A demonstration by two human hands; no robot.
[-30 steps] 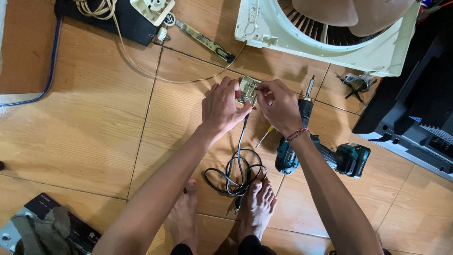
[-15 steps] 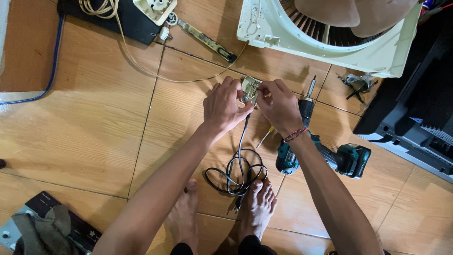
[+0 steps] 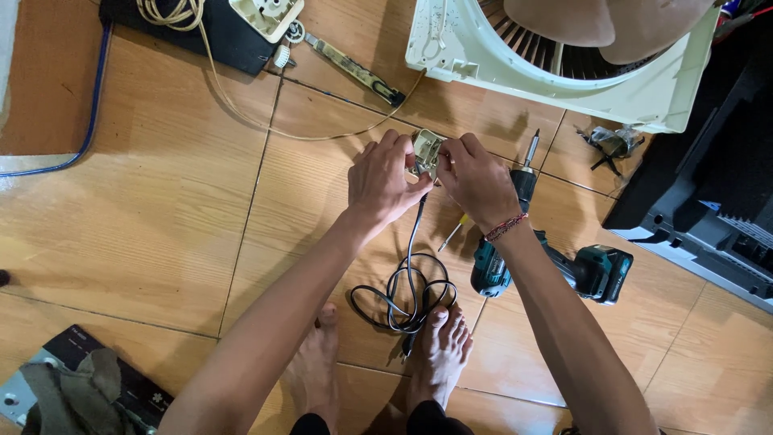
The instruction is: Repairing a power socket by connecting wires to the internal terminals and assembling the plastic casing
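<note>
Since the earlier frames little has shifted: both hands stay clasped on the same small part, and the right hand's fingers have crept slightly further over its top edge. The left hand (image 3: 385,184) grips the left side of a small cream switch box (image 3: 426,151), fingers curled round it and thumb pressed near its lower edge. The right hand (image 3: 477,179) pinches the box's right side with closed fingers; a red braided band sits on that wrist. The box is held just above the wooden floor (image 3: 145,209), between the two hands. A black cord (image 3: 409,286) hangs from the box and coils on the floor between the person's bare feet (image 3: 439,354). Just right of the right hand lies a teal cordless drill (image 3: 564,270), and a small screwdriver (image 3: 452,234) lies under the right wrist. Further up, a cream fan housing (image 3: 580,89) rests on the floor, and a beige cable (image 3: 241,113) runs from the box towards the upper left.
</note>
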